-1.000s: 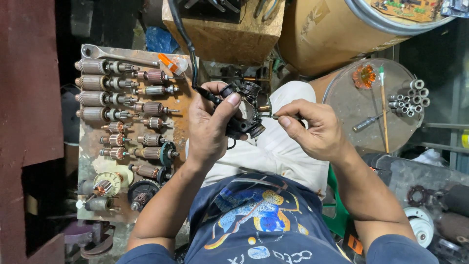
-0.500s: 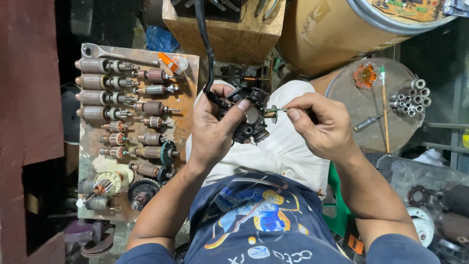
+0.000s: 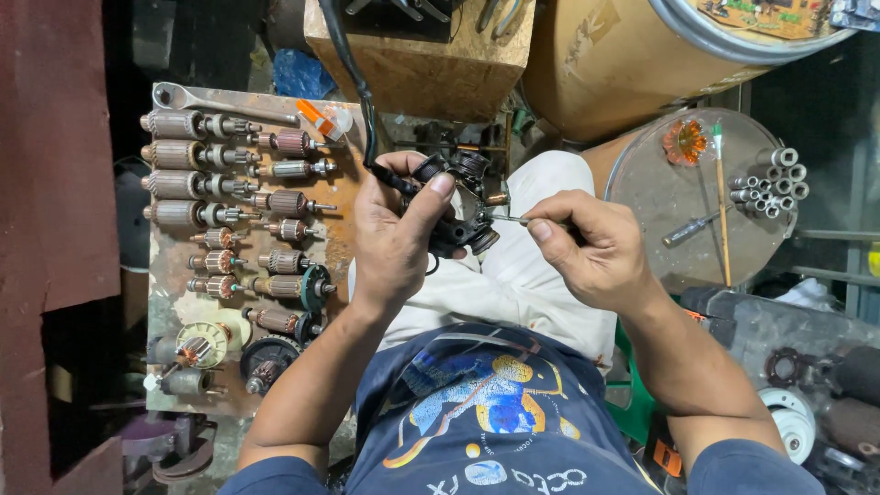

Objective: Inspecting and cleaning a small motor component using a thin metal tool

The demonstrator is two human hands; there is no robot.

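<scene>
— So, what have we got in our hands?

— Our left hand [image 3: 394,243] is wrapped tight around a black motor part [image 3: 458,206], thumb pressed on its top, held over our lap. A black cable [image 3: 353,73] runs up from it. Our right hand [image 3: 591,247] is closed in a pinch on a thin metal tool [image 3: 509,218], whose tip touches the motor part's right side.

— How many things can we count around us?

— On the rusty board [image 3: 344,243] to our left we count four big rotors [image 3: 179,167] in a column, and roughly a dozen smaller ones beside and below them, some too dim to tell apart. One wrench [image 3: 215,101] lies along the board's top edge.

— And to our right?

— A round clear lid [image 3: 683,197] carries a cluster of about nine short metal tubes [image 3: 775,179], one screwdriver [image 3: 697,225], one green-tipped stick [image 3: 721,197] and one orange coil [image 3: 686,142].

— Anything in the way?

— A wooden block [image 3: 431,60] stands just beyond the motor part, next to a cardboard drum [image 3: 614,64].
</scene>
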